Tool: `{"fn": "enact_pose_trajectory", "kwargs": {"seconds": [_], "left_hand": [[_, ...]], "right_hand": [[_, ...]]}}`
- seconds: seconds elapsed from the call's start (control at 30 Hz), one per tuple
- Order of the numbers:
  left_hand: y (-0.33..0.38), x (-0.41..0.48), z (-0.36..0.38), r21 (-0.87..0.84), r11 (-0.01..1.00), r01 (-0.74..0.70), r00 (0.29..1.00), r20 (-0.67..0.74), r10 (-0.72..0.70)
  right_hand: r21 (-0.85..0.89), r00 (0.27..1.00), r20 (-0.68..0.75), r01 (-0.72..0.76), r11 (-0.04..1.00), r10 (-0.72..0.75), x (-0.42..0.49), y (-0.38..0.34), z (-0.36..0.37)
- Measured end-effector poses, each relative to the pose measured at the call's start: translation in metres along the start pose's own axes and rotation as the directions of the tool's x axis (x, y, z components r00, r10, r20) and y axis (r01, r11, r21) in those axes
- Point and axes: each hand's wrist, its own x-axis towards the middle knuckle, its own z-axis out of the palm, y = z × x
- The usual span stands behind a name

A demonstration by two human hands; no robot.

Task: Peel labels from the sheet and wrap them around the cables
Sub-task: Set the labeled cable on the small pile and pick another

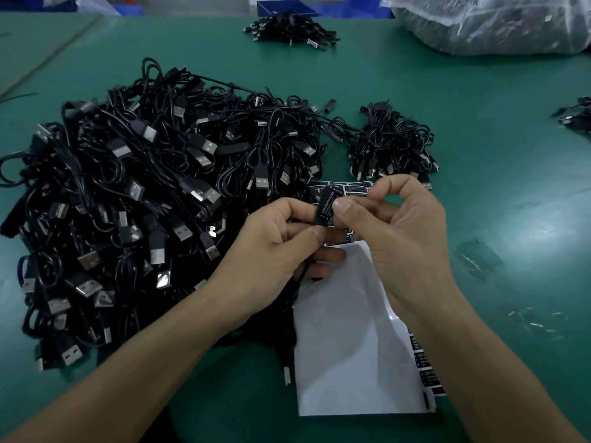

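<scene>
A black label printed with white text stands upright between my two hands. My left hand pinches its lower end against a thin black cable that trails down toward me. My right hand pinches the label's upper right side with thumb and forefinger. Under my hands lies the white label sheet, mostly bare, with black labels left at its far end and along its right edge.
A big heap of black USB cables fills the green table on the left. Smaller cable bundles lie at centre right, at the back and at the right edge. A clear plastic bag sits back right.
</scene>
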Motion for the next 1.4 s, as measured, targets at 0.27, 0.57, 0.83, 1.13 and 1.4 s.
{"fn": "enact_pose_trajectory", "kwargs": {"seconds": [0.27,0.57,0.83,1.13,1.4], "left_hand": [[-0.0007,-0.0005,0.0008,0.010,1.000,-0.006,1.000,-0.009,0.006],[-0.0014,0.0000,0.0007,0.025,1.000,-0.001,1.000,-0.019,0.002],[-0.0002,-0.0006,0.0017,0.012,1.000,0.004,1.000,-0.022,-0.004],[-0.0010,0.0002,0.0012,0.035,0.999,0.008,1.000,-0.024,-0.007],[-0.0016,-0.0004,0.0002,0.038,0.999,0.016,1.000,-0.020,-0.015]], "right_hand": [[-0.034,0.999,-0.024,0.047,0.998,-0.048,-0.0008,0.0019,0.0018],[-0.059,0.998,-0.028,0.058,0.997,-0.060,-0.0005,0.0030,0.0025],[-0.065,0.998,-0.024,0.050,0.997,-0.051,-0.0003,0.0051,0.0029],[-0.164,0.994,-0.052,0.084,0.983,-0.093,-0.0013,0.0059,0.0047],[-0.252,0.990,-0.073,0.101,0.963,-0.122,-0.0031,0.0062,0.0070]]}}
